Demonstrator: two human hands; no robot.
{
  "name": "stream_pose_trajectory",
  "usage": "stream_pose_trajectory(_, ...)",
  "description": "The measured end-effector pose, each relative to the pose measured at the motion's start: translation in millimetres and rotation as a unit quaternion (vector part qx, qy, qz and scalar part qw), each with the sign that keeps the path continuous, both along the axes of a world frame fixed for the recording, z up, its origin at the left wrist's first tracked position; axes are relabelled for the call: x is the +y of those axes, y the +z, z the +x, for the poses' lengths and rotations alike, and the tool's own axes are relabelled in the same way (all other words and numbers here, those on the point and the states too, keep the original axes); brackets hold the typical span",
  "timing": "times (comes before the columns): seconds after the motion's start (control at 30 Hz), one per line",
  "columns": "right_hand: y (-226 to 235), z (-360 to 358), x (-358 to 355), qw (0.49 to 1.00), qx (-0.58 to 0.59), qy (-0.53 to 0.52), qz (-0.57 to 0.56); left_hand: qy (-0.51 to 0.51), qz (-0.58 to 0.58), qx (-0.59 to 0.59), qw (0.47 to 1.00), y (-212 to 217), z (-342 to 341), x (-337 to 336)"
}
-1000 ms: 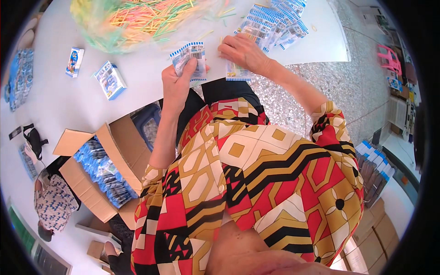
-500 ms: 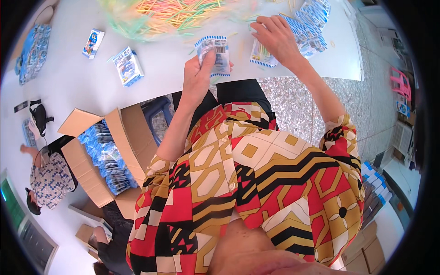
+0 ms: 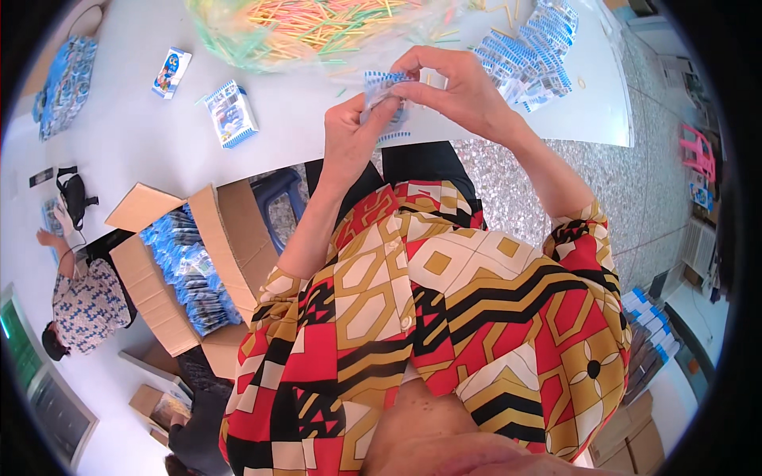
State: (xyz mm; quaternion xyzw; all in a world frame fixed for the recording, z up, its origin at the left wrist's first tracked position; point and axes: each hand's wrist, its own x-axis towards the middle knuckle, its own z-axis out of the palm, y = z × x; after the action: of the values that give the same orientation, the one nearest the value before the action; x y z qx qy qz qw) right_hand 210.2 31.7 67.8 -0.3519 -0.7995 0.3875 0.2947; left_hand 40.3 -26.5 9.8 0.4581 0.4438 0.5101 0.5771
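Above the table's near edge, my left hand (image 3: 355, 135) grips a small blue-and-white plastic packet (image 3: 379, 84), its thumb lying across the front. My right hand (image 3: 468, 89) is closed at the packet's upper right, thumb and forefinger meeting on its edge. Fingers cover much of the packet, so its contents do not show. A little yellow shows between the right thumb and fingers; I cannot make out what it is. Just beyond the right hand, several similar flat packets (image 3: 528, 59) lie fanned in overlapping rows.
A clear bag of coloured thin sticks (image 3: 325, 28) spreads at the table's far side. Left of my hands lie a filled packet (image 3: 231, 116) and a small packet (image 3: 171, 73). An open carton (image 3: 151, 289) of blue packets stands lower left. Two other people (image 3: 89, 309) are beyond it.
My right hand has moved left from a packet on the table to the one in my left hand and closed on its edge. The packet formerly under my right hand no longer shows there.
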Motion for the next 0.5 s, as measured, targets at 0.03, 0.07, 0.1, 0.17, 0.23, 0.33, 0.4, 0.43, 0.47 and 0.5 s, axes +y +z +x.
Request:
stream_pose_trajectory(0.03, 2.2, 0.7, 0.4, 1.0, -0.002, 0.0, 0.005, 0.002, 0.001, 0.0, 1.0, -0.7, -1.2, 0.3)
stream_pose_trajectory(0.07, 1.8, 2.5, 1.7, 1.0, -0.002, 0.002, 0.005, 0.005, 0.011, -0.004, 1.0, -2.1, -2.6, 0.1)
stream_pose_trajectory(0.1, 0.8, 4.9, 3.8, 1.0, 0.009, 0.0, 0.017, 0.007, 0.02, -0.008, 1.0, -3.0, -4.0, 0.2)
stream_pose_trajectory(0.17, 0.7, 7.9, 5.4, 0.999, 0.02, 0.001, 0.029, 0.003, 0.036, 0.003, 0.999, -3.2, -7.4, 1.1)
stream_pose_trajectory(0.23, 2.1, 8.7, 5.0, 0.999, 0.004, -0.005, 0.047, -0.001, 0.053, 0.014, 0.999, -1.9, -8.6, 0.4)
stream_pose_trajectory(0.33, 11.7, 4.1, 5.1, 0.982, 0.034, -0.019, 0.185, 0.013, 0.06, 0.02, 0.998, -1.6, -8.7, 2.1)
stream_pose_trajectory(0.4, 29.3, -1.6, -1.3, 0.979, 0.026, -0.022, 0.202, 0.038, 0.059, 0.031, 0.997, -5.8, -11.8, 3.0)
stream_pose_trajectory(0.43, 34.1, -3.5, -4.3, 0.975, 0.018, -0.029, 0.22, 0.04, 0.059, 0.031, 0.997, -6.1, -12.3, 2.9)
stream_pose_trajectory(0.47, 34.6, -3.1, -6.2, 0.975, 0.018, -0.028, 0.22, 0.048, 0.059, 0.029, 0.997, -4.8, -11.6, 3.0)
stream_pose_trajectory(0.5, 34.4, -2.2, -7.7, 0.975, 0.005, -0.024, 0.22, 0.056, 0.059, 0.026, 0.996, -3.1, -10.9, 3.1)
